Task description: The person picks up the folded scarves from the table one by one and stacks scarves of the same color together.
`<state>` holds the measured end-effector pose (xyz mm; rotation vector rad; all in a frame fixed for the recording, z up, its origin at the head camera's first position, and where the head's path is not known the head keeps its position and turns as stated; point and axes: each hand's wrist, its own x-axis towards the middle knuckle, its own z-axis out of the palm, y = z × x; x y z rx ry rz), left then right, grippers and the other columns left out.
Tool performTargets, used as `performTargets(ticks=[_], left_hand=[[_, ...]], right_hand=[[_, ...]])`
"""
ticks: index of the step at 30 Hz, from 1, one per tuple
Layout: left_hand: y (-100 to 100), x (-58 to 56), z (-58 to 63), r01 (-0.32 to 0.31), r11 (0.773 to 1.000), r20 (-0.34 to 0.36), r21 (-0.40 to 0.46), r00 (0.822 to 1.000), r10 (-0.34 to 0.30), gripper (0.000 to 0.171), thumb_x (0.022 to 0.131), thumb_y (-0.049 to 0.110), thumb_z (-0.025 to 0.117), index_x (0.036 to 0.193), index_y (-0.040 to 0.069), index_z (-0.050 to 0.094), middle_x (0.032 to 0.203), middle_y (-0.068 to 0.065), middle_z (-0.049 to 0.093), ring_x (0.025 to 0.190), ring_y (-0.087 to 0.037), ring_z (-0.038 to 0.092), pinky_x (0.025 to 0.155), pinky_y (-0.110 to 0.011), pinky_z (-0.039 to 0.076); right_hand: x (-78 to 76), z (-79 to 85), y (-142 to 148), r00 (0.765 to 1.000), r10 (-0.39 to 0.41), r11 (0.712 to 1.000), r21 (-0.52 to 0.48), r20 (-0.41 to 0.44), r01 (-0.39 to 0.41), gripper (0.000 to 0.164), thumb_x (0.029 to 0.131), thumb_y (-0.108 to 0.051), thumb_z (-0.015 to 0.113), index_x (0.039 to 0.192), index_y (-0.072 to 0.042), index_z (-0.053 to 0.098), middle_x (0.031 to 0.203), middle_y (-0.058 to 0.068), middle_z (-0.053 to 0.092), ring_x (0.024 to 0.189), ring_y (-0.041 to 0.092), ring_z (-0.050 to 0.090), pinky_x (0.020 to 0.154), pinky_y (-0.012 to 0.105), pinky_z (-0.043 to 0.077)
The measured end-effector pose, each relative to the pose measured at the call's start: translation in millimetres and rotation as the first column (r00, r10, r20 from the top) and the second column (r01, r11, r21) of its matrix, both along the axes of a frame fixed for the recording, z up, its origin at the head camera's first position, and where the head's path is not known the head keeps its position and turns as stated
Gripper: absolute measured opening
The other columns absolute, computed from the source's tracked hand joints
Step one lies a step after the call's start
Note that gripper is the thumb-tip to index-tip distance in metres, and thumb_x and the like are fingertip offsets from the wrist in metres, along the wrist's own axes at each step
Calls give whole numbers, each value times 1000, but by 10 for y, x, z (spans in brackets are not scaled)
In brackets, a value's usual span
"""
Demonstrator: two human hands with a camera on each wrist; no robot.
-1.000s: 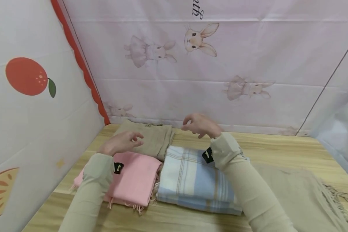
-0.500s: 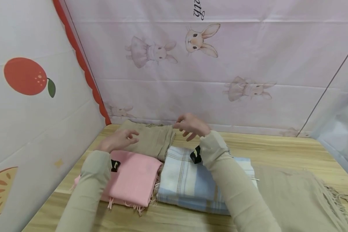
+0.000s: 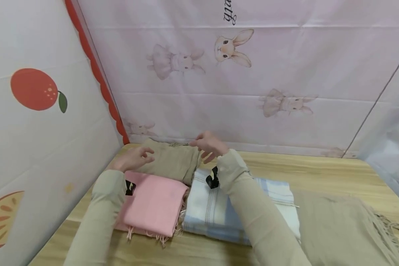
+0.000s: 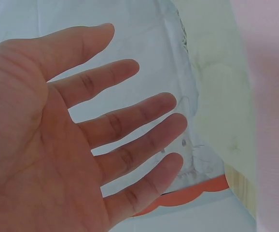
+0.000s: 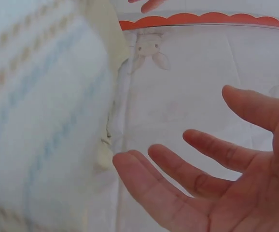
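My left hand (image 3: 134,158) hovers over the near-left part of a folded beige scarf (image 3: 169,159) at the back of the table, just beyond a folded pink scarf (image 3: 153,203). Its fingers (image 4: 149,106) are spread and the palm is bare in the left wrist view. My right hand (image 3: 210,145) hangs beside the beige scarf's right end, beyond a blue-and-white plaid scarf (image 3: 199,207). Relaxed fingers (image 5: 197,179) with nothing in them show in the right wrist view, where the plaid cloth (image 5: 43,116) fills the left side.
Another beige scarf (image 3: 339,221), with loose fringe, lies at the right of the wooden table (image 3: 279,166). A curtain with rabbit prints (image 3: 232,48) stands along the back edge, and a white sheet with fruit prints (image 3: 36,88) on the left.
My right hand has moved left toward the back beige scarf, uncovering more of the plaid scarf's right side. The left hand has drifted slightly left. The scarves stay in place.
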<state>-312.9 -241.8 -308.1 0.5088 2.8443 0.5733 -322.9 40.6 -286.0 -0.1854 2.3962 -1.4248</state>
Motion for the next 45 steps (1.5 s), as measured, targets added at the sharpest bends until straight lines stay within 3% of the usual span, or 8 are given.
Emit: performTargets(ticks=[9, 18, 26, 31, 38, 45], left_hand=[[-54, -82, -56, -10, 1000, -3, -18, 1000, 10, 44, 105, 22, 55, 137, -8, 55, 125, -34, 60, 115, -46, 60, 93, -57, 49], [-154, -197, -164, -34, 999, 4, -15, 999, 34, 47, 105, 23, 53, 139, -8, 52, 128, -36, 58, 118, -47, 57, 94, -57, 48], [-193, -297, -205, -35, 999, -1, -22, 999, 35, 46, 104, 22, 53, 138, -10, 53, 128, -37, 57, 118, -48, 57, 94, -56, 49], [-232, -343, -231, -53, 997, 11, -51, 999, 53, 48, 104, 24, 52, 139, -9, 52, 130, -36, 57, 121, -48, 55, 97, -57, 47], [-245, -386, -266, -97, 994, 59, -42, 993, 100, 58, 105, 28, 49, 148, -10, 40, 142, -39, 45, 131, -52, 45, 104, -61, 40], [-281, -479, -359, -113, 993, 26, -46, 993, 115, 65, 104, 26, 50, 150, -16, 29, 146, -41, 38, 135, -54, 38, 108, -62, 34]], right_hand=[[-58, -111, -104, 997, -70, 997, -35, 28, 71, 45, 104, -27, 60, 138, 2, 53, 135, 28, 51, 113, 48, 60, 82, 51, 58], [-84, -159, -172, 981, -131, 977, -149, 146, 152, 58, 103, -26, 59, 148, 2, 36, 143, 34, 45, 124, 54, 51, 92, 57, 53], [-106, -236, -225, 968, -196, 965, -142, 157, 218, 53, 103, -25, 58, 144, 2, 38, 142, 35, 44, 123, 56, 50, 95, 60, 50], [-163, -322, -302, 954, -221, 954, -159, 204, 255, 60, 102, -21, 59, 150, -1, 27, 144, 36, 41, 126, 59, 46, 97, 62, 48], [-228, -393, -374, 950, -254, 954, -113, 181, 276, 71, 101, -21, 62, 158, -3, 25, 147, 28, 42, 128, 52, 48, 95, 58, 50], [-253, -474, -328, 964, -222, 969, -82, 146, 235, 76, 100, -19, 62, 160, 1, 19, 163, 21, 25, 147, 39, 28, 114, 54, 32]])
